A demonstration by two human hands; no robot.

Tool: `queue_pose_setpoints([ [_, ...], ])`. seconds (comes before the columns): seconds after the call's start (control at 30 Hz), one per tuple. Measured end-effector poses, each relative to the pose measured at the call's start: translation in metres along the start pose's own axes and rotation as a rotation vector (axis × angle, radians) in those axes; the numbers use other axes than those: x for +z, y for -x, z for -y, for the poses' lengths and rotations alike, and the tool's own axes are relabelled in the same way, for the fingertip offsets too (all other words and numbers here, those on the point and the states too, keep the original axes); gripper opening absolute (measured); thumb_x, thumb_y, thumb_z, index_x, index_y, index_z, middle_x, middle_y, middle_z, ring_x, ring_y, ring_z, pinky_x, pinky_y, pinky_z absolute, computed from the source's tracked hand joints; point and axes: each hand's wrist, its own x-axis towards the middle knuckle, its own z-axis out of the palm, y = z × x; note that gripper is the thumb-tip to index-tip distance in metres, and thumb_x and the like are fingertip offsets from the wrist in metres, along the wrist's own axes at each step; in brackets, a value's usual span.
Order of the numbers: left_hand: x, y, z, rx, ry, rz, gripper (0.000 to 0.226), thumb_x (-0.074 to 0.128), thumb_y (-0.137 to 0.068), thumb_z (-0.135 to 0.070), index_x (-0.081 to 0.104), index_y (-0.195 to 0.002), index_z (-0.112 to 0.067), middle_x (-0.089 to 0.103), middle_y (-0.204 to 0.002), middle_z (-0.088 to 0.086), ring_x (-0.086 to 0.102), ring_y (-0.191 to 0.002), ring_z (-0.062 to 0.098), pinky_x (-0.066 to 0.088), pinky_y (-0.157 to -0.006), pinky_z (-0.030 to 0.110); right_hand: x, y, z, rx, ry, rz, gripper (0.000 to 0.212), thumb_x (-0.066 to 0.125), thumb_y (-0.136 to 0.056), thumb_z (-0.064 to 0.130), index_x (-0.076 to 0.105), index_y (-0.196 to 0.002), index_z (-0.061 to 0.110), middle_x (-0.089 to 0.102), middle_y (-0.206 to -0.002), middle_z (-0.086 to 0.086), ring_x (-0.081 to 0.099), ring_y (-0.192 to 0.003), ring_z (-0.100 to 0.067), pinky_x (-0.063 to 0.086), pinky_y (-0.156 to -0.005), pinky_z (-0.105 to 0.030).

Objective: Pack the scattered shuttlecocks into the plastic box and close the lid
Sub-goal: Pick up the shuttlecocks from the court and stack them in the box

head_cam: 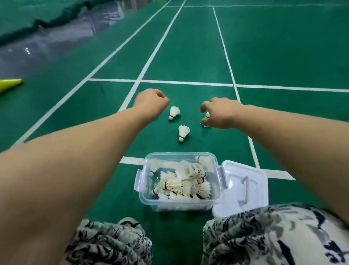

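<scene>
Patterned knees (282,239), right hand (222,113) curled over shuttlecock (207,114)

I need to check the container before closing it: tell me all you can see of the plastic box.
The plastic box is clear, rectangular with rounded corners, and stands open and upright on the green court floor. Hinged latch flaps hang at its sides. White shuttlecocks lie piled inside. Its lid rests against its right side.

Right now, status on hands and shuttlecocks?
Left hand fisted, contents unseen. Right hand closing on a shuttlecock. Two more loose. Box open, path clear.
</scene>
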Motion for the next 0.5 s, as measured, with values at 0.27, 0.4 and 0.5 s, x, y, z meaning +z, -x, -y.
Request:
queue_pose_setpoints([
  [0.27,0.083,-0.095,0.034,-0.065,-0.049,0.145,0.017,0.051,-0.086,-0.022,0.067,-0.085,-0.019,0.073,-0.097,0.006,0.067,-0.093,0.025,0.050,-0.080,0.029,0.059,-0.111,-0.038,-0.008,0.018,0.135,0.049,0.048,-0.091,0.044,0.042,-0.135,0.024,0.046,-0.137,-0.009,0.045,-0.125,-0.031,0.039,-0.099,-0.041],
  [0.4,0.146,-0.170,0.069,-0.111,-0.130,0.214,0.016,0.049,-0.086,-0.023,0.065,-0.088,-0.020,0.071,-0.098,0.006,0.064,-0.090,0.024,0.051,-0.078,0.030,0.108,-0.199,-0.055,0.047,-0.027,0.151,0.048,0.046,-0.090,0.044,0.044,-0.132,0.022,0.048,-0.135,-0.008,0.045,-0.125,-0.030,0.038,-0.098,-0.041],
  [0.5,0.197,-0.212,0.100,-0.144,-0.187,0.240,0.026,0.050,-0.087,-0.029,0.060,-0.109,-0.020,0.068,-0.102,0.005,0.061,-0.096,0.025,0.048,-0.079,0.030,0.156,-0.254,-0.060,0.043,-0.009,0.157,0.048,0.044,-0.091,0.044,0.045,-0.131,0.018,0.048,-0.132,-0.010,0.041,-0.127,-0.031,0.037,-0.097,-0.041],
])
